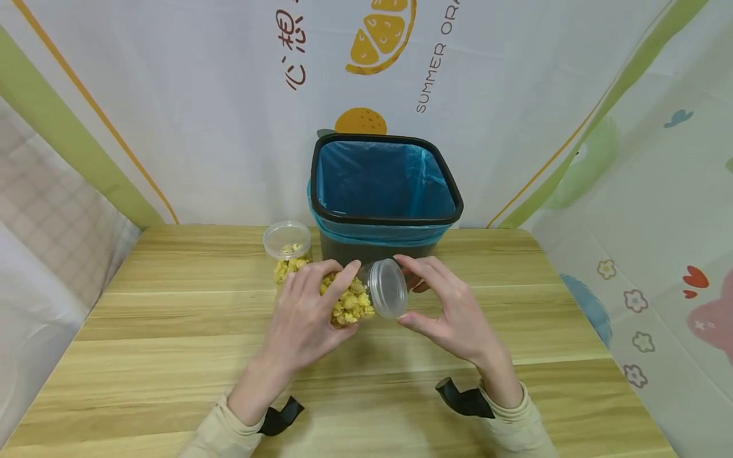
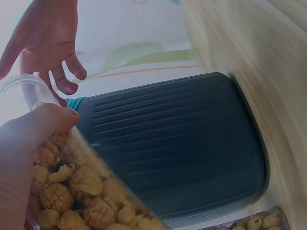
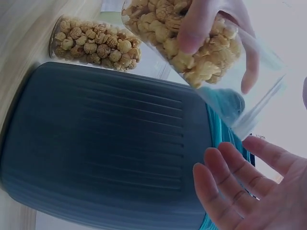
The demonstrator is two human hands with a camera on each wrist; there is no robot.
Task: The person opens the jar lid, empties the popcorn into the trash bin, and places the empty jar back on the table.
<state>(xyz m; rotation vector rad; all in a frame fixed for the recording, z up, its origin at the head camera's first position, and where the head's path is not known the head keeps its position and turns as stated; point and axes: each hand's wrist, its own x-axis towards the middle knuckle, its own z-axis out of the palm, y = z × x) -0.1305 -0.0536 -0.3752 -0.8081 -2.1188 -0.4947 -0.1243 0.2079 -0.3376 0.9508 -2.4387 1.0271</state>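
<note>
A clear plastic jar of yellow popcorn (image 1: 350, 306) is gripped in my left hand (image 1: 309, 308), tilted with its lidded end toward the right. Thumb and fingers wrap round its body, and the popcorn (image 2: 76, 191) shows through the wall in the left wrist view. The translucent screw lid (image 1: 392, 289) is on the jar. My right hand (image 1: 452, 305) is spread around that lid, with index fingertip and thumb tip close to its rim. In the right wrist view the right hand's fingers (image 3: 235, 182) are loosely extended beneath the lidded end.
A dark trash bin (image 1: 380, 245) lined with a blue bag (image 1: 372, 178) stands at the table's back, just beyond the hands. Left of it is a second lidded popcorn jar (image 1: 290, 261), upright. Printed curtains (image 1: 229, 127) hang behind the wooden table (image 1: 172, 318).
</note>
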